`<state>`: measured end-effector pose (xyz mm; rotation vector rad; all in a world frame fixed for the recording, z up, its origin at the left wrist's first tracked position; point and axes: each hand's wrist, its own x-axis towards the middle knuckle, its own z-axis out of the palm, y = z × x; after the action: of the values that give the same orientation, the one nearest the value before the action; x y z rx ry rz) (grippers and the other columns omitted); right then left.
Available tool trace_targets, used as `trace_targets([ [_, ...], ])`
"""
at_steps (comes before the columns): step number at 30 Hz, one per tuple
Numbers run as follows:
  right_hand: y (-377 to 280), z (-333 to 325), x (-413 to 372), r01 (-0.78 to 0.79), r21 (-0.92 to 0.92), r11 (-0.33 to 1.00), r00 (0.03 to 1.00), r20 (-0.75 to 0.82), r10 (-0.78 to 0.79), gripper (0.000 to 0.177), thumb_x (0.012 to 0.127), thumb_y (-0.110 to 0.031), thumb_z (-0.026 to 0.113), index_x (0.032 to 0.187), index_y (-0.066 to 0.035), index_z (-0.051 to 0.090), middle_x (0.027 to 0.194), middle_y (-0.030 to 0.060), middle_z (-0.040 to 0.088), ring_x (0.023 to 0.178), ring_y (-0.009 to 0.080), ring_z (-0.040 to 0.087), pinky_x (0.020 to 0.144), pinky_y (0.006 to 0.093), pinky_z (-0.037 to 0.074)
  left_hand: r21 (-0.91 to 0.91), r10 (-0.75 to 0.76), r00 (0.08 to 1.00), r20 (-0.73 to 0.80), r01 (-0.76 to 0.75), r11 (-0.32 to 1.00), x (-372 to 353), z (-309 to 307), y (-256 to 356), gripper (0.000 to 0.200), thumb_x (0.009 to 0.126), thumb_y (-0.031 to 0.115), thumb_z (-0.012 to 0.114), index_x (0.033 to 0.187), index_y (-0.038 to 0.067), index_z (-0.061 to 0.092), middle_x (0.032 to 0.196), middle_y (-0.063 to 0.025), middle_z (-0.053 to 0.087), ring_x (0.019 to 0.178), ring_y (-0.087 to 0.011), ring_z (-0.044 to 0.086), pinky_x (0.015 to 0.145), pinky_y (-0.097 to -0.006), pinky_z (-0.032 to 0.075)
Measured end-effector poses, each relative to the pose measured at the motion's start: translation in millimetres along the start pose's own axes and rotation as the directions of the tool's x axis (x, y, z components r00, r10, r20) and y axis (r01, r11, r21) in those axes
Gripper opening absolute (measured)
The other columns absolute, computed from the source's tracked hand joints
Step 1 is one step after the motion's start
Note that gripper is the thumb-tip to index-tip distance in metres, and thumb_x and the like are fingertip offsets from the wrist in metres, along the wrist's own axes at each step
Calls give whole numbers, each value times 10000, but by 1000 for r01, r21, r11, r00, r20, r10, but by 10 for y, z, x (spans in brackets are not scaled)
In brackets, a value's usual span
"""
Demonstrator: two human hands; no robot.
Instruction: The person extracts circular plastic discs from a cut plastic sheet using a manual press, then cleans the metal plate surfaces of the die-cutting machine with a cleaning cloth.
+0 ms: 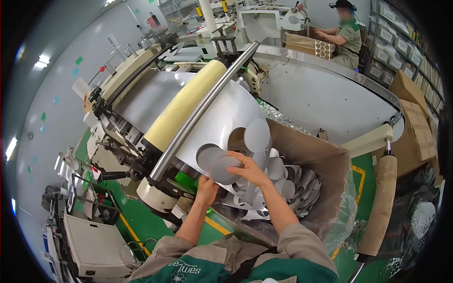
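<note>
Grey disc [223,171], held by the right hand [251,170], is below-right of the yellow roller [186,106], left hand [206,190] beside it, grip unclear.

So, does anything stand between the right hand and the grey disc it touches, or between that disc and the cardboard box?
Nothing visible separates the right hand from the grey disc: they touch. Toward the cardboard box, part of the holed sheet seems to hang between.

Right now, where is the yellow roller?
In the head view, the yellow roller lies left of centre, slanting up to the right beside the shiny metal bar, above and left of the right hand.
</note>
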<state>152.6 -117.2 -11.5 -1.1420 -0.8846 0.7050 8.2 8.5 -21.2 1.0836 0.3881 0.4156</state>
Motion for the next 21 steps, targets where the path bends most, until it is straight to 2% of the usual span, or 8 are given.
trace_targets([
  [3,148,-43,-172,-109,-1,994,989,-96,109,382,768,-193,702,1084,2,612,1198,85,521,1030,151,520,864,292,422,204,-189,982,-21,189,961,-207,26,3,282,920,168,510,1126,-21,542,1112,-100,583,1013,-184,566,902,-317,449],
  [5,294,-105,-360,-232,177,957,965,-80,248,351,773,-172,699,1065,7,618,1088,65,584,961,142,553,843,281,430,515,-188,979,80,121,849,-557,64,380,311,917,177,517,1148,-32,531,1136,-127,575,1022,-199,571,877,-320,466],
  [7,397,-192,-505,-262,294,919,942,-129,310,320,776,-146,697,1045,12,624,972,44,633,895,131,580,817,268,441,510,69,996,-56,-31,860,-983,-38,927,315,907,195,538,1106,-50,539,1018,-162,627,903,-216,639,690,-312,527],
  [9,579,-260,-648,-258,395,882,909,-209,360,321,770,-119,702,1046,21,617,956,64,647,858,129,598,776,261,464,703,709,621,-336,-336,627,-1221,-367,1395,180,920,172,508,954,0,548,799,-81,605,678,-123,610,529,-232,459],
  [12,626,-362,-719,-257,454,853,883,-250,398,335,769,-108,702,1057,32,605,948,74,646,831,137,608,757,270,479,866,916,27,-400,-317,387,-1163,-1526,1923,289,913,165,531,1129,-13,458,1068,-83,531,964,-135,526,801,-237,424],
  [15,574,-405,-747,-272,381,884,877,-280,391,311,760,-76,700,1039,30,610,921,74,651,801,136,615,731,269,490,798,791,183,-584,-47,600,-798,-2963,1988,735,846,357,624,1360,-14,251,1406,-147,274,1274,-252,317,1022,-366,296],
  [18,399,-414,-790,-297,332,895,858,-319,403,307,745,-56,709,1025,30,616,908,68,654,791,128,615,721,258,488,782,680,513,-524,-27,623,-415,-3527,1895,673,835,349,634,1327,-9,346,1297,-142,435,1159,-242,441,1002,-363,318],
  [21,388,-437,-920,-289,283,915,847,-369,382,324,744,-120,718,1020,23,627,884,50,651,769,109,591,680,234,453,803,767,448,-460,-159,574,-120,-4051,1796,617,826,329,642,1285,-14,413,1204,-146,515,1073,-245,504,953,-361,368],
])
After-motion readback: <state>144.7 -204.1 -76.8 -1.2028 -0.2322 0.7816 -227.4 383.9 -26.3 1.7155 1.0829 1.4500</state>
